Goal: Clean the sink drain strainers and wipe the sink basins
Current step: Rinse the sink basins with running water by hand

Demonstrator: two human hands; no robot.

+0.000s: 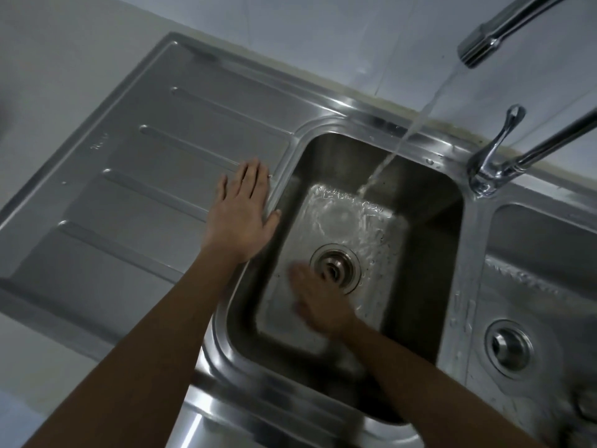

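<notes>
Left hand [240, 218] flat, fingers straight, on the draining board [129, 176] | right hand [318, 302] blurred, flat on left basin [420, 205] floor, just beside strainer [335, 268] | tap [478, 50] water running in.

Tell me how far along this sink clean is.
Done: nothing clearly finished. In hand: tap water runs into the left basin; the blurred right hand rubs its floor beside the drain strainer, left hand flat on the drainboard. Left: apparently the right basin and right strainer, seated in place.
</notes>
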